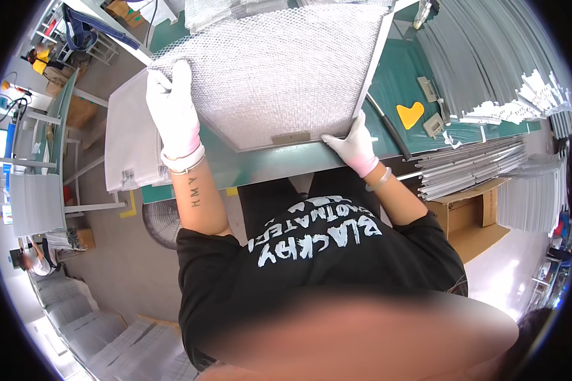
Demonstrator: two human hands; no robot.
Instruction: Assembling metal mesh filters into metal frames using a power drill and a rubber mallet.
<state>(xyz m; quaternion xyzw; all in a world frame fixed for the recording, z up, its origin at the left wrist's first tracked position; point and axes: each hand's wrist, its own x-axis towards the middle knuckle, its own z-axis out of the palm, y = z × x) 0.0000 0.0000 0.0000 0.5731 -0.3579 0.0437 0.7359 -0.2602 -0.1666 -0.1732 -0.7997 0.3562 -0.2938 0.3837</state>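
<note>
Silver mesh panel [279, 76] is held above the green worktable [397, 70], near its front edge. I see my gloved left hand [175, 105] pinched closed on its upper-left edge, my right hand [351, 145] curled around its lower-right corner. Uneven pulling could buckle the mesh, I judge; its raw edge could snag fingers, and a rightward swing could knock the black-handled tool [396, 134].

Worktop [254, 166] has a yellow scraper [410, 115] just lying on its right half, fan [161, 225] down past its near left corner, open box [483, 240] below its right side, somebody in yellow [41, 62] way off to its left.
</note>
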